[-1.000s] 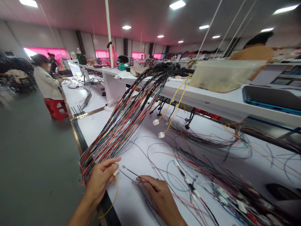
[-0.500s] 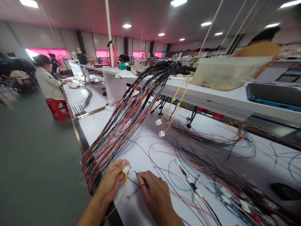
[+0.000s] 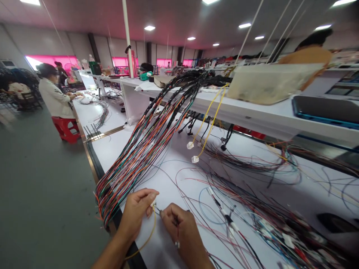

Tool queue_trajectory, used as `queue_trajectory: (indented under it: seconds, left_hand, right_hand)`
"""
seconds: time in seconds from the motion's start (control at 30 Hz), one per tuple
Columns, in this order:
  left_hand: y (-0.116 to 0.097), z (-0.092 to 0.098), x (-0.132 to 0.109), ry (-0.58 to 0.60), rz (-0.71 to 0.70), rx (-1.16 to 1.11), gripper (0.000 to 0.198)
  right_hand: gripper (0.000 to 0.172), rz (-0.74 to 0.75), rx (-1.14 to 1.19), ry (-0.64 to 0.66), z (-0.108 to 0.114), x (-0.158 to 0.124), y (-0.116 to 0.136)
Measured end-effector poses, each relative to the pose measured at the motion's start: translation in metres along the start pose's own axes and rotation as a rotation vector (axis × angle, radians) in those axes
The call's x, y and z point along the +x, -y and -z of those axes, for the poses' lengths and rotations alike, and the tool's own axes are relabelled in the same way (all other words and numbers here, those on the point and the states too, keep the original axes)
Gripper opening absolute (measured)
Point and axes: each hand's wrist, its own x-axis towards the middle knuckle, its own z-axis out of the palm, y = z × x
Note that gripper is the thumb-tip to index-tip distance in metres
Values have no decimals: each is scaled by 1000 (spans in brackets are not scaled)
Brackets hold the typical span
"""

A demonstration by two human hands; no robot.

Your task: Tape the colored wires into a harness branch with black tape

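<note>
Pinching small white connector (image 3: 153, 204) on yellow wire (image 3: 149, 237) in nearly closed left hand (image 3: 136, 213), near table (image 3: 110, 149) front edge; right hand (image 3: 182, 228) seemingly closed on thin dark wire (image 3: 165, 213). Hard tug could snag hanging wire bundle (image 3: 134, 175) or loosen connector.

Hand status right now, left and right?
Left hand: closed, holding a white connector with a yellow wire.
Right hand: closed, pinching a thin dark wire.

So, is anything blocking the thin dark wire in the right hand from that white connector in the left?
Nothing visible: the wire, pinched by the right hand, ends beside the connector held by the left hand.
</note>
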Motion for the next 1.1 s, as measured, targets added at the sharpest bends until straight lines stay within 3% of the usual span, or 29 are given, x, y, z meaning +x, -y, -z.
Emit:
queue_trajectory:
  seconds: [0.17,0.3,0.43,0.53,0.63,0.77,0.87,0.97,1.1]
  left_hand:
    - [7,-9,-3,32,-28,18,25]
    - [3,-6,-2,44,-2,40,28]
    - [-12,2,-11,13,-44,195,29]
    - [-17,3,-24,14,-121,322,32]
    - [-14,1,-35,-62,-256,384,20]
    - [-12,-1,-38,-208,-323,312,18]
    - [-13,2,-34,-173,-280,283,13]
    - [-10,3,-28,-135,-102,84,21]
    - [-3,1,-21,-34,111,-207,28]
  right_hand:
    - [31,35,-59,-35,-8,-6,-1]
    - [30,118,-128,1,-2,-4,2]
    - [33,228,-410,-107,8,5,3]
    - [35,248,-661,-104,7,11,-1]
    - [35,249,-789,-86,0,12,-6]
    - [31,223,-890,-75,-6,8,-10]
    - [28,176,-782,-31,-4,6,-6]
    - [16,157,-376,3,-1,6,5]
    - [21,132,-47,-96,0,3,15]
